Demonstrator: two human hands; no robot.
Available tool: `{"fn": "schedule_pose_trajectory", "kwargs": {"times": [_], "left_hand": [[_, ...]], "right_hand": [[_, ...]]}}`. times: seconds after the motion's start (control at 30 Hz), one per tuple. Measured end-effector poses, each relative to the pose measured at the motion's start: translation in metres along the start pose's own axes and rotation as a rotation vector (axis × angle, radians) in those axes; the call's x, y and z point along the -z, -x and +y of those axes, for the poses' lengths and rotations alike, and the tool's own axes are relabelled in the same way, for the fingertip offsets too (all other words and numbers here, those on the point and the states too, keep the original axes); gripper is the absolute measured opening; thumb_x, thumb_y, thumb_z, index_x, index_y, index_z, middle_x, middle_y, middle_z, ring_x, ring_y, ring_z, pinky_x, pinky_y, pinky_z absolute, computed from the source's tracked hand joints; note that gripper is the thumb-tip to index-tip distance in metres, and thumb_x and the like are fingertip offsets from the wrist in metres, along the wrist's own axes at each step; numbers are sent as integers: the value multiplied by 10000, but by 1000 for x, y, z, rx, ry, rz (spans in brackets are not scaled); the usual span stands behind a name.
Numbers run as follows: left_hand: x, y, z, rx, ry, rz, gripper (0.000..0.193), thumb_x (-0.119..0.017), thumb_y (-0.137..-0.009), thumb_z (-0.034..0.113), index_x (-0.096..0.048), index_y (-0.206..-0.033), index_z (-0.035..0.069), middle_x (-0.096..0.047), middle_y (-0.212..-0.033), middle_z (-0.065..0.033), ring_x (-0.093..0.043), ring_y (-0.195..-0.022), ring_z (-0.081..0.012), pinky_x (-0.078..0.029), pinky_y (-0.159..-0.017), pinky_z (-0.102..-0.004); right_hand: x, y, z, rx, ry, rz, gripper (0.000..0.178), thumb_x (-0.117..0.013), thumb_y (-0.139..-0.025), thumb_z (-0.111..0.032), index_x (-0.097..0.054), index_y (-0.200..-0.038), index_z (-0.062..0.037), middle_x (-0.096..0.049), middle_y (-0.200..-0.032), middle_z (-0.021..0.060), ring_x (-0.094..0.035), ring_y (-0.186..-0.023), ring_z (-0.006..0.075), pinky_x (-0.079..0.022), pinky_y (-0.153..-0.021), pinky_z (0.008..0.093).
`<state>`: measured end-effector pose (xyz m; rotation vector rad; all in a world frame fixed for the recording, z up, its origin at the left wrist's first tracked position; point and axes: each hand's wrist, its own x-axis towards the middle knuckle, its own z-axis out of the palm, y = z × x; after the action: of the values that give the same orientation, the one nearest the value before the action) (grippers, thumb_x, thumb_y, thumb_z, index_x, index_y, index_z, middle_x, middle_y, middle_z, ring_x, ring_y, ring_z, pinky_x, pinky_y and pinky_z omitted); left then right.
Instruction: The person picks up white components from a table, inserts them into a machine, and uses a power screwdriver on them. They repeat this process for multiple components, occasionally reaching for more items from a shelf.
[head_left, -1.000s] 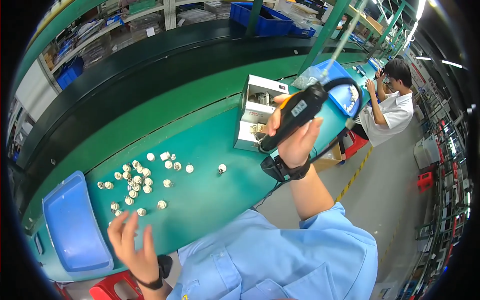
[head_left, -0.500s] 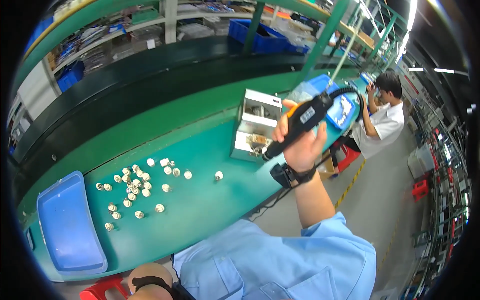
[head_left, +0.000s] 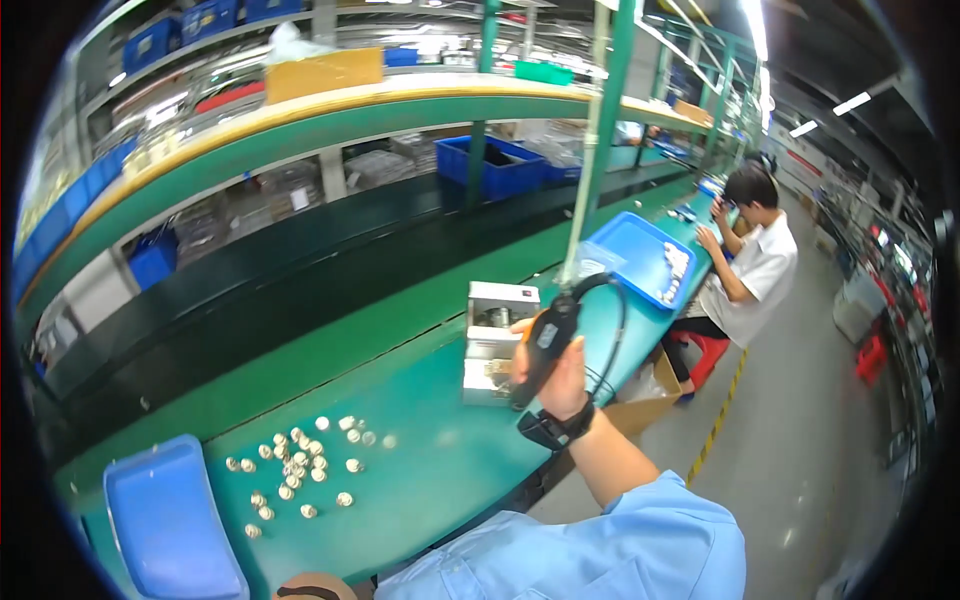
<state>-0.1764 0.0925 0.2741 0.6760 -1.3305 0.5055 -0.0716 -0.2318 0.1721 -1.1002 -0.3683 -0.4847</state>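
Note:
My right hand (head_left: 566,390), with a black strap at the wrist, is raised over the bench and wrapped round a black electric screwdriver (head_left: 552,335) with an orange part. Its thick cable (head_left: 618,310) loops off the top. The lower end hangs beside a grey metal box (head_left: 487,345) with open compartments; whether they touch I cannot tell. Only a rounded bit of skin with a dark band, seemingly my left hand (head_left: 318,588), shows at the bottom edge; its fingers are hidden. Several small white round parts (head_left: 298,465) lie scattered on the green bench (head_left: 400,510).
A shallow blue tray (head_left: 170,515) lies on the bench at the left. Farther right, a blue tray (head_left: 640,250) holds white pieces near a seated co-worker (head_left: 760,255). An open cardboard box (head_left: 640,408) stands beside the bench. A green shelf post (head_left: 605,130) rises behind.
The view has tilted upward, so the bench sits lower in it. My right hand still holds the screwdriver, now more upright. Less of the left-side skin and band shows.

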Motion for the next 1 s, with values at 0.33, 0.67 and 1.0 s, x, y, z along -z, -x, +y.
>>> {"fn": "schedule_pose_trajectory", "kwargs": {"times": [0.33, 0.67, 1.0], "left_hand": [[-19, -36, -42, 464, 279, 91, 590, -691, -822, 477, -511, -1282, 153, -507, -1067, -88, -498, -877, -227, -441, -710, -346], [-27, -75, -76, 620, 589, -268, 687, -711, -795, 485, -422, -1307, 128, -482, -1203, -146, -527, -1010, -262, -491, -806, -347], [-9, -73, -66, 437, 706, -197, 515, -700, -828, 400, -501, -1178, 80, -540, -1132, -144, -567, -955, -243, -518, -760, -302]], "right_hand": [[28, 10, -15, -72, 126, -122, 870, -387, -845, -731, -465, -1213, 53, -537, -752, 56, -516, -676, 127, -424, -631, 250], [26, 7, -17, -39, 143, -95, 788, -396, -858, -652, -465, -1225, 42, -537, -752, 61, -520, -681, 133, -430, -641, 258], [27, 8, -7, -33, 176, -31, 818, -437, -838, -691, -465, -1227, 28, -561, -775, 60, -531, -692, 141, -438, -641, 264]]}}
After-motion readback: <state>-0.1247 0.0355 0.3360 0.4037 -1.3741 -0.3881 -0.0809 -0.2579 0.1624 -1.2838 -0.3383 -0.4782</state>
